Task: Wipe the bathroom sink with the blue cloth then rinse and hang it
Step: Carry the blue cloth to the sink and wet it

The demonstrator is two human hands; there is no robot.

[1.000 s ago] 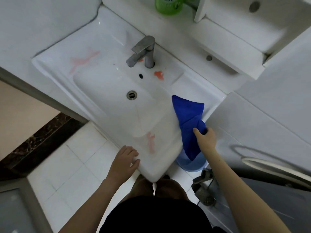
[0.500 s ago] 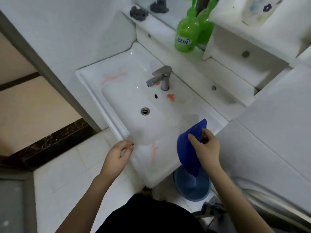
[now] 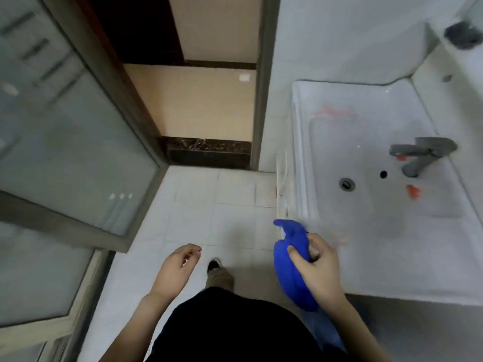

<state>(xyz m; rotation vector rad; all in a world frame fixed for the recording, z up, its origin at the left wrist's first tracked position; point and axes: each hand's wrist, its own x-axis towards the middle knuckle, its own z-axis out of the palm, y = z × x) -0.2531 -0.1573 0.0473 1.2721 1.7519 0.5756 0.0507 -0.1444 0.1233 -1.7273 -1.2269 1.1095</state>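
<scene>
Gripping hand: in the head view, the right hand is curling its fingers and thumb round the bunched blue cloth and is holding it firmly.
Cloth position: the blue cloth is hanging below the fist over the floor tiles, and its upper tip is pointing at the near corner of the sink, just beside the rim.
Left hand: the left hand is hovering over the tiles with loosely curled fingers, holding nothing.
Sink: the white basin is lying to the right, and orange-red smears are showing beside the faucet and on the far rim.
Faucet: the grey spout is reaching out above the drain.
Floor: a shoe is showing between the two hands.
Glass door: it is filling the left side, blurred.
</scene>
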